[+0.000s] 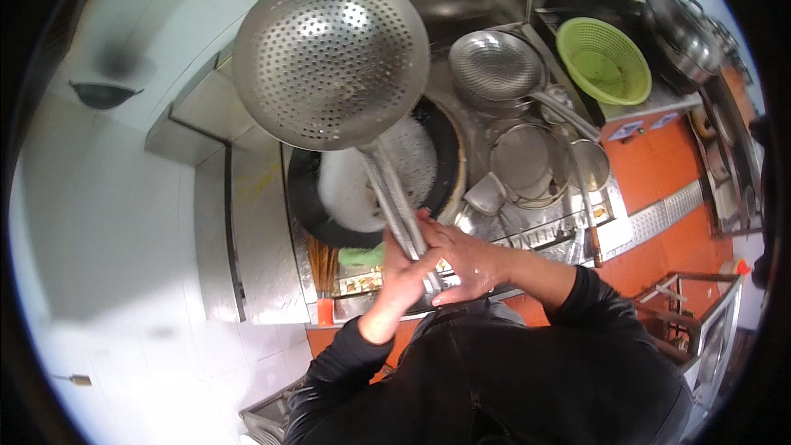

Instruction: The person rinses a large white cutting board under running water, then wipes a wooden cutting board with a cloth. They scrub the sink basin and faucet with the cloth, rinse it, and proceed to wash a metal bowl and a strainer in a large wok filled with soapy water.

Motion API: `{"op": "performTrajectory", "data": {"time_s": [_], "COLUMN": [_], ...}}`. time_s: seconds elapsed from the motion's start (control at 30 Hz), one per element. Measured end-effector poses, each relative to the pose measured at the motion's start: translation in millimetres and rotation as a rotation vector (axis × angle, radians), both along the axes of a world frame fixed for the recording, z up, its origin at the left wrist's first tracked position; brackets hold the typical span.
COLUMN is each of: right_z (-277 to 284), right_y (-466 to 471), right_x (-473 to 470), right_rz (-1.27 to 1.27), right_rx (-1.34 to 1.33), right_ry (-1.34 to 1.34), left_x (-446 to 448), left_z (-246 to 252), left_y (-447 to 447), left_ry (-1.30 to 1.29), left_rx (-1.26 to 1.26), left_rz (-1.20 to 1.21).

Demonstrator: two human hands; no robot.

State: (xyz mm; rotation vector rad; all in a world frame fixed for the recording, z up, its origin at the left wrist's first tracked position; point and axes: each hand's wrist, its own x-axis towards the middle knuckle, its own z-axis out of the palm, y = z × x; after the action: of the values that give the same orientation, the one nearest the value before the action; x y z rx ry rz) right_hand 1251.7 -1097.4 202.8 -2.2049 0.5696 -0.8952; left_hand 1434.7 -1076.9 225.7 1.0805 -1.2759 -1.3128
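A large perforated steel strainer ladle (334,62) is held up with its bowl high, over the back of a black wok (309,222). White foamy liquid (346,179) lies in the wok, with small dark bits in it. My left hand (400,272) grips the ladle's metal handle (395,204) from the left. From the right, my right hand (473,259) wraps the same handle near its end, overlapping my left hand. Below the wok's near rim lie a green cloth or scrubber (361,257) and a bamboo wok brush (322,266) with an orange band.
Right of the wok, a steel pan (497,65), a round mesh strainer (522,157) and a metal ladle (486,193) rest on the stove. Beyond are a green plastic basket (604,62) and a lidded steel pot (683,34). Food scraps (361,283) line the front trough.
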Motion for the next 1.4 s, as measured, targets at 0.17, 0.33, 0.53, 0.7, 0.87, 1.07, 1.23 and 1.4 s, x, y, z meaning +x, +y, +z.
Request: {"op": "performTrajectory", "data": {"time_s": [0.17, 0.33, 0.53, 0.7, 0.87, 1.07, 1.23, 1.4], "right_z": [-14.4, -98.6, -137.4, -69.7, -19.2, -48.9, -101.1, -142.2], "right_y": [-128.3, -173.3, -208.6, -231.1, -245.9, -268.0, -262.8, -253.0], "right_x": [62.1, 158.9, 151.0, 72.6, 57.0, 88.3, 128.6, 171.3], "right_rz": [-0.013, -0.223, -0.024, -0.265, -0.38, -0.427, -0.322, -0.404], "right_rx": [0.335, 0.177, 0.056, 0.588, 0.437, 0.347, 0.281, 0.032], "right_ry": [0.539, 0.973, 1.024, 0.677, 0.526, 0.542, 0.952, 1.016], "left_x": [116.6, 165.2, 204.1, 221.9, 232.4, 254.6, 271.3, 250.8], "left_z": [39.1, 33.7, 26.0, 18.5, 12.3, -2.8, -27.0, -55.0], "left_y": [21.1, 40.9, 43.4, 32.8, 5.9, -32.3, -25.6, -19.9], "left_ry": [0.102, 0.013, -0.021, -0.084, -0.059, 0.062, -0.049, 0.047], "left_rx": [0.339, 0.493, 0.594, 0.635, 0.73, 0.895, 0.778, 0.597], "left_rz": [0.179, 0.255, 0.196, 0.054, -0.055, -0.194, 0.067, 0.594]}}
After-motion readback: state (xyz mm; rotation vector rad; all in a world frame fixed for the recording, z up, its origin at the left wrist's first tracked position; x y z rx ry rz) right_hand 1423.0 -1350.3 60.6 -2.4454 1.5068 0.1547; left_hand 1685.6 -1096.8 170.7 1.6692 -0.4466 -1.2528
